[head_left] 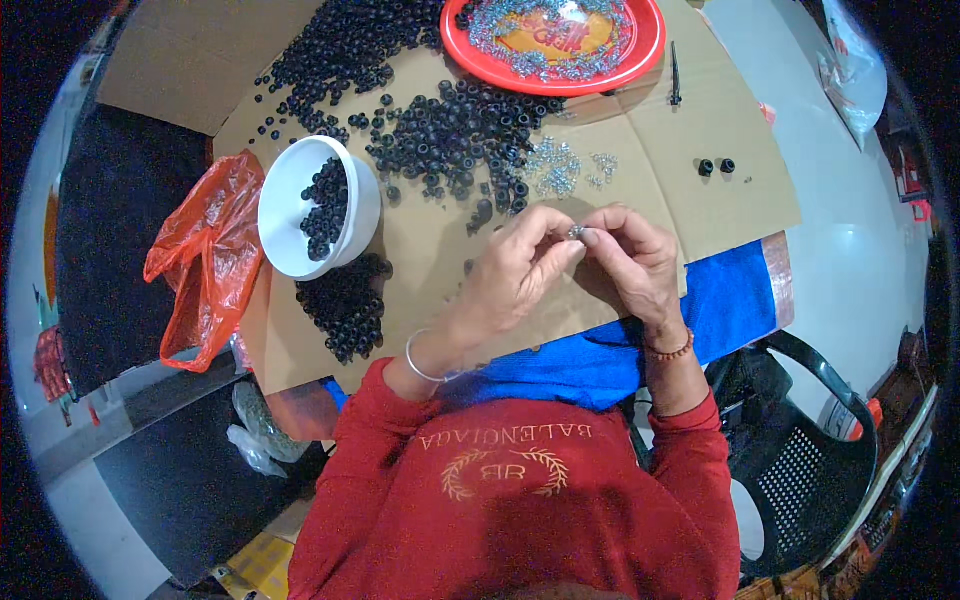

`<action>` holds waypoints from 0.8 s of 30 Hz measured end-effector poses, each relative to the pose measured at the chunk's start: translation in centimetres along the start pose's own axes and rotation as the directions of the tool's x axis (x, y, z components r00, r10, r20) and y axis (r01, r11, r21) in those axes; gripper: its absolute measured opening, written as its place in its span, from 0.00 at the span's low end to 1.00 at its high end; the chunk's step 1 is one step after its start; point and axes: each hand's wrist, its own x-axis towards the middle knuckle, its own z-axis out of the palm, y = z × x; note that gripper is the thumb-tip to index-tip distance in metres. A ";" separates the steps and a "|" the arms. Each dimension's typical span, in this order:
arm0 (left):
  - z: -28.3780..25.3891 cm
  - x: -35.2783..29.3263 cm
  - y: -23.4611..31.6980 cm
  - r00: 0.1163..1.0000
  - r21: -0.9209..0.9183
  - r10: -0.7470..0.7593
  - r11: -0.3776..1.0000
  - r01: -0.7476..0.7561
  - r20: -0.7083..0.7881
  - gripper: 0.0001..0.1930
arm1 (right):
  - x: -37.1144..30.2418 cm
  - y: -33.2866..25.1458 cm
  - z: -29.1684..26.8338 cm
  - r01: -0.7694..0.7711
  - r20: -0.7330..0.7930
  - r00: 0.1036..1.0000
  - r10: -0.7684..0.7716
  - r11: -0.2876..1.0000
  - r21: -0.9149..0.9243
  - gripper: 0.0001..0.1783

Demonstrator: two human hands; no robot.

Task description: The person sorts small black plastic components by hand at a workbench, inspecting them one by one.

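Tan cardboard [735, 205] (creased) bears black parts [450, 132], metal pieces [555, 168], a red tray [562, 86] and a white tub [364, 205].

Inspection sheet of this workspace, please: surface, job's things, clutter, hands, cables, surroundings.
Surface: brown cardboard, creased.
Job's things: black ring-like parts in loose heaps, more inside white tub; loose silvery pieces; red tray holding more.
Clutter: orange plastic bag left of tub; slim black item, kind unclear.
Hands: left hand and right hand meet, fingertips pinching a small silvery part.
Cables: nothing seen.
Surroundings: dark perforated chair, lower right.
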 end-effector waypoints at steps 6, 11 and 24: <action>-0.3 0.8 -1.0 0.918 0.451 0.395 0.816 -0.361 0.019 0.11 | 0.1 -0.8 -0.1 -0.184 0.039 0.983 0.180 0.951 0.248 0.04; 0.0 0.8 -0.4 0.917 0.589 0.397 0.731 -0.344 0.043 0.08 | -0.1 -0.4 0.2 -0.199 0.007 0.979 0.205 0.939 0.281 0.03; 0.6 0.8 -0.4 0.999 0.299 0.016 0.954 -0.003 -0.039 0.06 | 0.5 -0.1 0.1 0.297 -0.019 0.944 -0.329 0.876 -0.381 0.02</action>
